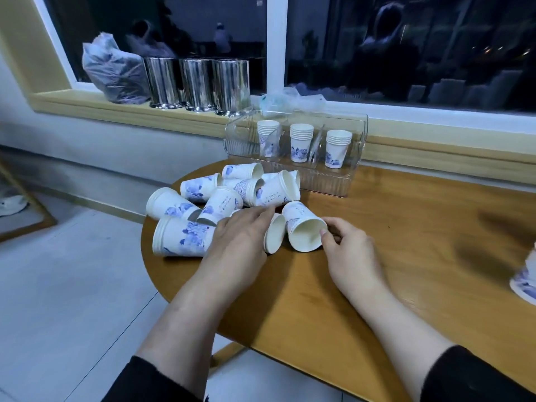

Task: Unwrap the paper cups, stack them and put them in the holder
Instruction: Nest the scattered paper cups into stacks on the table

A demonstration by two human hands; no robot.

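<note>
White paper printed with blue flowers covers the loose cups (220, 198), tumbled on their sides in a heap at eleven o'clock from the hands on the wooden table (377, 242). The left hand (240, 236) lies flat over the near edge of the heap, fingers straight and grasping nothing. The right hand (348, 250) pinches the rim of one tipped cup (303, 226), thumb at its open mouth. At one o'clock beyond the heap stands the clear holder (355, 158), with three short stacks (301, 142) upright in its compartments. No wrapper shows on these cups, so the step in hand looks like stacking. The next move probably calls for lifting the pinched cup, turning it mouth up, and nesting neighbours into it one at a time.
</note>
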